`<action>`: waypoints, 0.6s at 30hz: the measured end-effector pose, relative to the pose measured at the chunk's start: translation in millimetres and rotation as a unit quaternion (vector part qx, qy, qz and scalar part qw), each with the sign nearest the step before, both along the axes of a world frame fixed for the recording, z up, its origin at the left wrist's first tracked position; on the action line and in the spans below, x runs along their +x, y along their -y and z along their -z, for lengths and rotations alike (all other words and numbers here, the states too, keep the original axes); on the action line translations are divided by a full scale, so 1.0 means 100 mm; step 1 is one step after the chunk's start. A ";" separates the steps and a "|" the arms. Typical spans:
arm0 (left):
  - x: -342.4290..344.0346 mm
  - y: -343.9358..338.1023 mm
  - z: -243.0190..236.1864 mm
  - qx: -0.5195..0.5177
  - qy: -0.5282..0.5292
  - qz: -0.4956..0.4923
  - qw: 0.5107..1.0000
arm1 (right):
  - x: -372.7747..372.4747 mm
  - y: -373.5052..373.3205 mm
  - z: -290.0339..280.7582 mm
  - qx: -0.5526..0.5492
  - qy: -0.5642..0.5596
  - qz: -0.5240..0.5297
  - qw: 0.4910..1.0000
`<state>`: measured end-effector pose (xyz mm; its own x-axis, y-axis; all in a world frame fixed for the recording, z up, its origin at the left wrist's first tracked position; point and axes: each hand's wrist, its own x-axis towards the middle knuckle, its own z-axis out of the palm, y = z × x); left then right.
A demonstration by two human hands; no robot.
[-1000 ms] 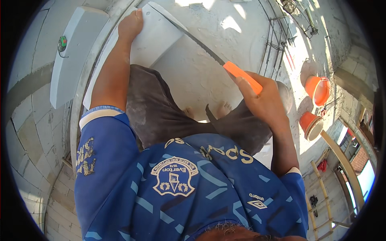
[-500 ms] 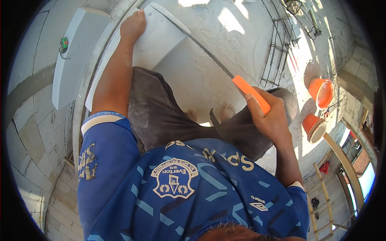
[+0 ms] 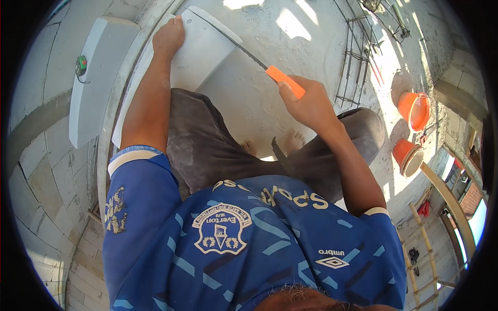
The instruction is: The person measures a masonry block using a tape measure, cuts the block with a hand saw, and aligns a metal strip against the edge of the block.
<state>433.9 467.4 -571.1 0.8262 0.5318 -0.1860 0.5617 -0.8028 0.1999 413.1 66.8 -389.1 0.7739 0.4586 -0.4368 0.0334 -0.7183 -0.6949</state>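
Saw [image 3: 275, 75] at white block's [image 3: 199, 57] far edge, 2 hands on the work.
Right hand [image 3: 308, 103], nearer the saw, wraps its orange handle; blade runs forward-left from grip. Left hand [image 3: 170, 39] rests at block's far-left corner; its closure, cannot tell.

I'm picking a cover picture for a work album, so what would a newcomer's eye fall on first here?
Probably the bright orange saw handle in the right grip, above centre, its dark blade running up and left into the pale block that the left grip rests on. Next come two orange-red buckets at the right, and a green tape measure on another pale block at the far left.
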 end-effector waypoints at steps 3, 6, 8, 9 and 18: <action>0.09 0.04 0.18 0.010 -0.023 0.014 1.000 | 0.30 -0.34 0.07 -0.063 -0.012 -0.021 0.998; -0.11 -0.10 0.09 0.006 -0.027 -0.003 1.000 | 0.09 -0.05 -0.08 -0.026 -0.018 -0.036 0.999; -0.25 -0.12 -0.06 0.013 -0.024 -0.015 1.000 | -0.22 0.31 -0.42 0.006 -0.029 -0.021 0.999; -0.19 -0.11 -0.09 0.014 -0.010 -0.007 1.000 | -0.29 0.46 -0.52 0.022 -0.036 0.021 0.999; -0.04 -0.15 0.29 0.011 -0.016 0.000 1.000 | 0.10 -0.02 0.14 -0.023 -0.011 -0.023 0.999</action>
